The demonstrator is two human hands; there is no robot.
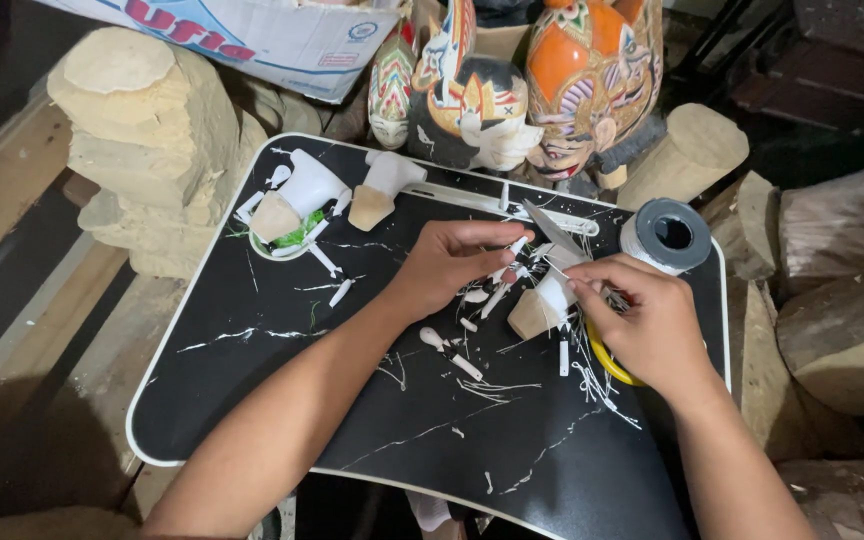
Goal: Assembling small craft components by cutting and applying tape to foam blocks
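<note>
Nearest, right hand point(652, 325) clamped on small white-painted wooden figure point(542, 305), bare wood base pointing down-left of the palm. Left hand point(447, 262) just across from it, fingertips pinched together on thin white stick point(507, 268) touching the figure's top. Looks light, stiff, probably fragile at the thin white parts; paint maybe wet, so best gripped by the bare wooden base. Under both hands, black lap tray point(252, 400) streaked white, loose white sticks point(337, 290) left of the left hand. Yellow ring point(607, 365) under the right palm. Grey tape roll point(667, 235) just beyond right hand. Further off, two more white figures point(302, 195), then painted masks point(592, 70), wood blocks point(142, 120), cardboard box point(252, 35).
</note>
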